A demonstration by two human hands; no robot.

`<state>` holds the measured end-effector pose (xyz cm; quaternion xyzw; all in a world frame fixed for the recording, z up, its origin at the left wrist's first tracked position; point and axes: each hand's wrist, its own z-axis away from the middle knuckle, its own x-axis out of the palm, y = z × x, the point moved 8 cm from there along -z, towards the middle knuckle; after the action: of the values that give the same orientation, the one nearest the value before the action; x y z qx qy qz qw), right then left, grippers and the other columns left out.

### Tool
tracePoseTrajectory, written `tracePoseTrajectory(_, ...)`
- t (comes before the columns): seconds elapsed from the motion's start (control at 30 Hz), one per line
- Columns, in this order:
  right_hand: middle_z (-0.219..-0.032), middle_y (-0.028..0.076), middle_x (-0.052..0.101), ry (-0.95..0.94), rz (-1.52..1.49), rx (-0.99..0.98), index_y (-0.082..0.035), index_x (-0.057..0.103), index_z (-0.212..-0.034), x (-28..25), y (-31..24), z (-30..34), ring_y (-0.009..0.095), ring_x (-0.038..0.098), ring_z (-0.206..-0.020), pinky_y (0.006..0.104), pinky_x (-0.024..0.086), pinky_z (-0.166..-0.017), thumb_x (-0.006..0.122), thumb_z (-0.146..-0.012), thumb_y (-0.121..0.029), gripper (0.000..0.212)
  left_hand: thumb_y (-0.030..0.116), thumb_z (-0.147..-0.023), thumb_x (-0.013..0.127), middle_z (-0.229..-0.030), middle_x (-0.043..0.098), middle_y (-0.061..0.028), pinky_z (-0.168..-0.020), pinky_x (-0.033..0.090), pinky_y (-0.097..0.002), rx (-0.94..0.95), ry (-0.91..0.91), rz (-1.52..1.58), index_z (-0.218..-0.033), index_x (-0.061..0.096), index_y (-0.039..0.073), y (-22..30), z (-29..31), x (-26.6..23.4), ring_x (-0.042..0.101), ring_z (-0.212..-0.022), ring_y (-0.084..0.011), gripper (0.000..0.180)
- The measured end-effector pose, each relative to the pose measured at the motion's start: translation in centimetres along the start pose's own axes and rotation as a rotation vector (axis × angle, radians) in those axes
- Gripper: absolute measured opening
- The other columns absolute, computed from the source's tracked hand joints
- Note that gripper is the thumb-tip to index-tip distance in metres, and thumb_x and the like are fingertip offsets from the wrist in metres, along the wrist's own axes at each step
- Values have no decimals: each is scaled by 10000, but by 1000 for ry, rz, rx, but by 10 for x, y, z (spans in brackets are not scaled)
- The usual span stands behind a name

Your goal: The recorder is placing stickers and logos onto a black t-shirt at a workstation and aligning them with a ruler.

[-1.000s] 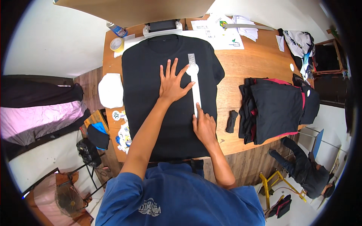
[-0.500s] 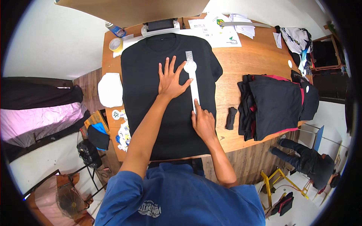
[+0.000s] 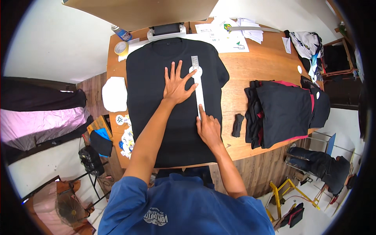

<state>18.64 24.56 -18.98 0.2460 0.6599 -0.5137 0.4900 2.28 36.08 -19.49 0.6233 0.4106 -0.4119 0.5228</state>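
Observation:
A black T-shirt (image 3: 172, 133) lies flat on the table, its collar at the far side. Lengthwise on its right half rests a metal ruler (image 3: 199, 92), bright with glare. Near the ruler's far end a round white piece (image 3: 197, 73) lies at the ruler; which one is on top I cannot tell. My left hand (image 3: 176, 87) is spread flat on the shirt, its index fingertip on the round piece and its thumb at the ruler's edge. At the near end, my right hand (image 3: 209, 127) has its index finger on the ruler and thumb beside it, other fingers curled.
Folded black and red garments (image 3: 280, 113) are piled at the right, beside a small dark roll (image 3: 237, 125). Printed papers (image 3: 223, 37), a tape roll (image 3: 121, 48) and a spray can (image 3: 122, 33) sit at the back. White folded cloth (image 3: 114, 94) lies left. Another person (image 3: 325, 166) stands farther right.
The view has shifted slightly. My left index finger has come down onto the round white piece beside the ruler. My right hand stays at the ruler's near end.

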Motion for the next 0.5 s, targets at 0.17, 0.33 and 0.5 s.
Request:
tracePoseTrajectory(0.17,-713,180,659,-24,-2,-16,-14,530,-1457,-2,1,-1,337,643,-655,434,495,-648,620,-995,-173,497,612,-965,561,-1690,184,-223,-1235,32,-644,-7,-6,-6,-1522,489,434,-1,0,-1,101,-1567,-457,589)
tracePoseTrajectory(0.33,-700,170,657,-39,-19,-36,2,530,-1448,1,4,-3,330,644,-643,430,498,-639,627,-989,-174,501,603,-958,577,-1690,189,-218,-1236,31,-643,-20,-3,-4,-1518,494,433,0,-3,-1,103,-1568,-453,591)
tracePoseTrajectory(0.5,-680,148,654,-58,52,-54,10,535,-1432,-13,-7,-9,316,646,-643,433,494,-628,619,-992,-185,488,594,-956,584,-1695,183,-210,-1237,33,-639,-10,2,13,-1511,506,427,-1,-5,-3,108,-1569,-448,585)
